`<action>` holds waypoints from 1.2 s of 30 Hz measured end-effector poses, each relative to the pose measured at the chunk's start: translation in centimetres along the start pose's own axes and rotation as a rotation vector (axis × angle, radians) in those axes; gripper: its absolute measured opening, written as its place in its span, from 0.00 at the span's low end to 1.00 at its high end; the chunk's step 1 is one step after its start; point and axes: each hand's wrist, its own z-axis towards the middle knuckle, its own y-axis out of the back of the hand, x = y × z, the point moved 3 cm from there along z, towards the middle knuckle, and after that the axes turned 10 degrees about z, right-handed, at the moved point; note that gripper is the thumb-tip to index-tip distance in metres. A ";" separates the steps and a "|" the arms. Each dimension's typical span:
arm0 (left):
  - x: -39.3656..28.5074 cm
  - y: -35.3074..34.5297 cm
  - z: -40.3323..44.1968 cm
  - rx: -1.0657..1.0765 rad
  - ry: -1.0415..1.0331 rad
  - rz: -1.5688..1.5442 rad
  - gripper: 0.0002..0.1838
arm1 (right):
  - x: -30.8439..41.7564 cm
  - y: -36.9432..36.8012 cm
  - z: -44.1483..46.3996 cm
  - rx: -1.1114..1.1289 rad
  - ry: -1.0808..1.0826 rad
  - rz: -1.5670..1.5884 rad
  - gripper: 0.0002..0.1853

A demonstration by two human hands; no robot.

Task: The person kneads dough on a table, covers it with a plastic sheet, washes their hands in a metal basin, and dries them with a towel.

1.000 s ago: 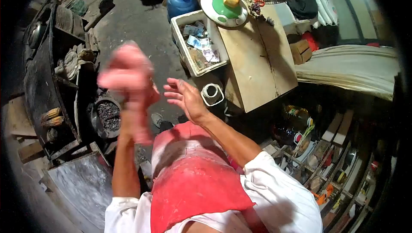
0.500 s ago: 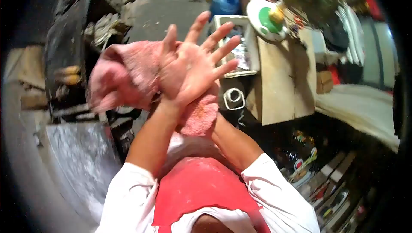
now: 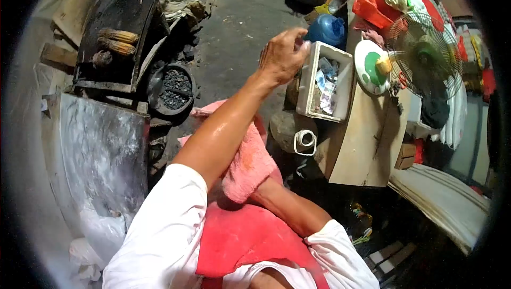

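A pink towel (image 3: 247,169) is bunched under and beside my left forearm, above the red apron (image 3: 250,238). My right hand is inside its folds, holding it, with the fingers hidden; only the wrist shows. Beyond the towel, my left hand (image 3: 285,55) is raised with its back to the camera. Its fingers are loosely bent and apart, and nothing shows in them. It is just left of a white foam box (image 3: 346,89) that holds banknotes.
A brown board (image 3: 362,140) carries a green and white lid (image 3: 370,68) near a wire-caged fan (image 3: 426,57). A blue jug (image 3: 326,31) stands behind the box. At left are a bucket of dark lumps (image 3: 174,88), corn cobs (image 3: 117,41) and a whitish panel (image 3: 104,150).
The towel has passed from my left hand to my right. My left arm has since reached up and right across it, its spread fingers now bent. The view has shifted.
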 end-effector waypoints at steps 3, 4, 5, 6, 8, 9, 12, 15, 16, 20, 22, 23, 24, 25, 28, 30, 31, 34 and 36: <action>5.0 1.3 -1.6 0.152 -0.026 0.538 0.22 | 1.2 -0.1 0.2 0.030 -0.010 0.264 0.21; 7.3 1.5 -2.5 0.242 0.006 0.810 0.19 | 1.6 -0.3 0.4 0.043 -0.024 0.352 0.21; 9.4 1.5 -4.0 0.351 0.038 0.916 0.18 | 2.2 -0.4 0.5 0.057 -0.039 0.440 0.21; 11.2 1.4 -5.3 0.460 0.067 1.020 0.17 | 2.7 -0.8 0.8 0.073 -0.049 0.510 0.21; 11.9 1.1 -7.3 0.560 0.080 1.017 0.16 | 4.1 -1.8 1.4 0.102 -0.072 0.644 0.21; 11.8 0.7 -8.6 0.668 0.088 1.010 0.16 | 4.9 -2.3 1.8 0.115 -0.075 0.689 0.22; 12.4 -0.9 -11.6 0.997 0.099 0.977 0.14 | 8.3 -4.1 3.5 0.156 -0.050 0.767 0.22; 13.7 -1.6 -13.7 1.056 0.056 1.056 0.16 | 8.7 -3.0 2.3 0.030 0.363 0.599 0.21; 13.3 -1.6 -13.8 1.061 0.007 1.063 0.15 | 8.1 -2.0 1.1 -0.062 0.570 0.510 0.20; 14.2 -0.9 -15.0 1.034 -0.079 1.063 0.13 | 4.4 -2.2 2.4 0.000 0.530 0.487 0.16; 12.7 -0.6 -14.7 1.067 -0.023 1.047 0.14 | 0.2 -2.7 2.6 -0.090 0.521 0.438 0.17; 12.9 -0.5 -15.5 1.074 -0.049 1.047 0.14 | -1.4 -2.0 2.6 -0.157 0.492 0.342 0.16; 14.2 0.0 -16.7 1.072 -0.050 0.912 0.16 | -3.2 -1.7 2.5 -0.226 0.469 0.243 0.15; 16.4 0.7 -17.8 1.069 -0.056 0.778 0.18 | -7.4 -3.3 1.6 -0.270 0.166 0.680 0.14; 20.7 1.8 -21.3 1.091 -0.046 0.354 0.27 | -11.7 0.4 -2.7 -0.397 -0.267 0.789 0.12; 18.0 6.3 -20.4 1.072 0.276 0.395 0.27 | -14.5 4.5 -6.8 -0.680 -0.368 0.510 0.12; 20.9 9.0 -22.2 0.901 0.388 0.184 0.26 | -17.1 5.8 -9.7 -0.778 -0.532 0.639 0.13; 31.7 15.3 -27.6 0.579 0.601 0.195 0.20 | -18.4 12.0 -16.0 -1.185 -0.665 0.589 0.10; 32.3 18.3 -28.7 0.584 0.755 0.301 0.18 | -20.9 15.5 -20.7 -1.216 -0.662 0.506 0.11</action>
